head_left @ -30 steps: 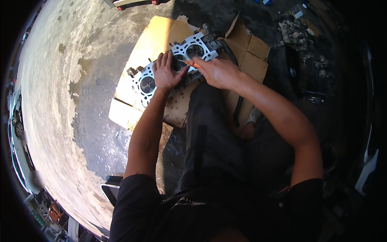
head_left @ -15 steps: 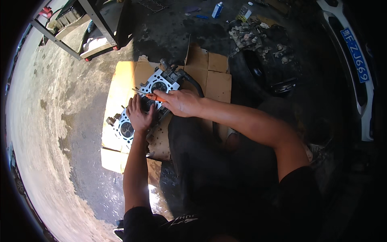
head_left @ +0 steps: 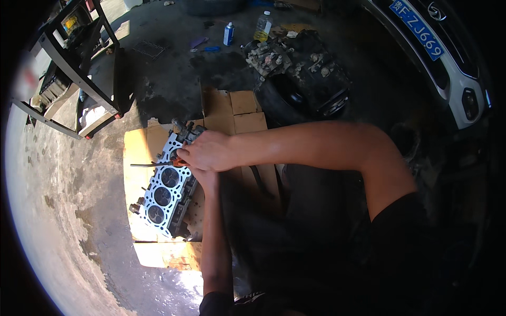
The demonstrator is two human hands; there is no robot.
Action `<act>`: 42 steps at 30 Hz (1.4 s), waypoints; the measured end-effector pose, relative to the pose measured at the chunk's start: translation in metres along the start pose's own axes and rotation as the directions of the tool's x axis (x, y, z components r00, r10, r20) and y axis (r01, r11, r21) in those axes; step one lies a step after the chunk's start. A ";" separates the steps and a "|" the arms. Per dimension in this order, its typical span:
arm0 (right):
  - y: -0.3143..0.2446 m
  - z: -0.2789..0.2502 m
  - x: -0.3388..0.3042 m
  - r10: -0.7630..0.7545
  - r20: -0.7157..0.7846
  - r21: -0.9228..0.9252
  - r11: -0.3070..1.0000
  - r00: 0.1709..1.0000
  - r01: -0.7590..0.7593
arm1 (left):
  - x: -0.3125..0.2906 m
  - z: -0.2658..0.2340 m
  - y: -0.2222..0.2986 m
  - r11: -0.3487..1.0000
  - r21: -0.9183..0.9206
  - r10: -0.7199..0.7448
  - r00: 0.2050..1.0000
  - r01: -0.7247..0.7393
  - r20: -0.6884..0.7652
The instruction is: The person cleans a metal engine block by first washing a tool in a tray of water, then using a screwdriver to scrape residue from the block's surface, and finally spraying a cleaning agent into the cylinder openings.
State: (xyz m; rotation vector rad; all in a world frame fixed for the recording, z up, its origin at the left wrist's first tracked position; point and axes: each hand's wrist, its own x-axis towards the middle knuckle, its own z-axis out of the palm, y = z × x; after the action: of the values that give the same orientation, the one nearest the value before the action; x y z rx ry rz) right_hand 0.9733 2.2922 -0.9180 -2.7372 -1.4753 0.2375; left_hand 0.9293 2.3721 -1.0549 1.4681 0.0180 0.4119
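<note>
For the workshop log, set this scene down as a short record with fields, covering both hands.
Main part: silver metal cylinder head with round dark chambers
Support: flattened brown cardboard sheet
Right hand: closed on an orange-handled tool, its long, thin, dark shaft pointing left past the cylinder head's edge
Left hand: just below the right hand in the picture, fingers mostly hidden; grip cannot be told
Beyond the cardboard: blue-and-white cylindrical can; clear plastic bottle with yellow liquid
Upper left: dark metal-framed cart
Upper right: white vehicle

Stained floor (head_left: 108, 224) with cardboard (head_left: 217, 108) under an engine part (head_left: 166, 186); from the cardboard, cart (head_left: 74, 69) at ten o'clock, bottle (head_left: 262, 28) at one.
</note>
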 end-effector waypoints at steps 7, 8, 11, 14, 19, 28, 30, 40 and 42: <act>0.165 -0.017 -0.027 -0.074 -0.037 0.503 0.860 0.997 0.083 | -0.003 0.047 0.007 0.725 -0.479 -0.549 0.835 0.495 0.032; 0.204 -0.021 -0.027 0.028 -0.034 0.534 0.845 0.999 -0.006 | -0.006 0.038 0.005 0.709 -0.487 -0.564 0.825 0.511 0.044; 0.379 0.002 -0.040 0.549 -0.056 0.371 0.787 0.834 -0.494 | -0.008 0.029 0.016 0.730 -0.438 -0.595 0.803 0.525 -0.027; 0.560 0.042 -0.097 0.816 0.106 0.647 0.378 0.569 -0.662 | -0.009 0.032 0.007 0.726 -0.400 -0.630 0.774 0.560 -0.060; 0.710 0.067 -0.059 0.900 0.145 0.675 0.214 0.412 -0.706 | -0.046 0.012 -0.018 0.771 0.154 -0.587 0.784 0.618 -0.202; 0.820 0.148 0.087 0.802 -0.039 0.252 0.586 0.597 -0.770 | -0.064 0.043 0.044 0.679 -0.547 -0.723 0.318 0.489 -0.613; 0.859 0.150 0.089 0.724 -0.126 0.231 0.686 0.678 -0.690 | -0.089 0.017 0.028 0.661 -0.583 -0.745 0.320 0.473 -0.585; 0.865 0.177 0.096 0.493 -0.277 0.323 0.856 0.825 -0.403 | -0.028 0.019 0.054 0.638 -0.201 -0.535 0.240 0.743 -0.810; 0.831 0.154 0.113 0.481 -0.344 0.439 0.842 0.806 -0.315 | -0.048 -0.012 0.044 0.681 -0.002 -0.382 0.353 0.732 -0.854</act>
State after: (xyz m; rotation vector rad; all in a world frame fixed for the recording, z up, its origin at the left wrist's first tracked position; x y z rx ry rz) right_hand 1.7010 1.9194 -1.1612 -2.5278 -0.6417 -0.1039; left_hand 0.8706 2.3723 -1.0252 1.4099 1.4436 0.4675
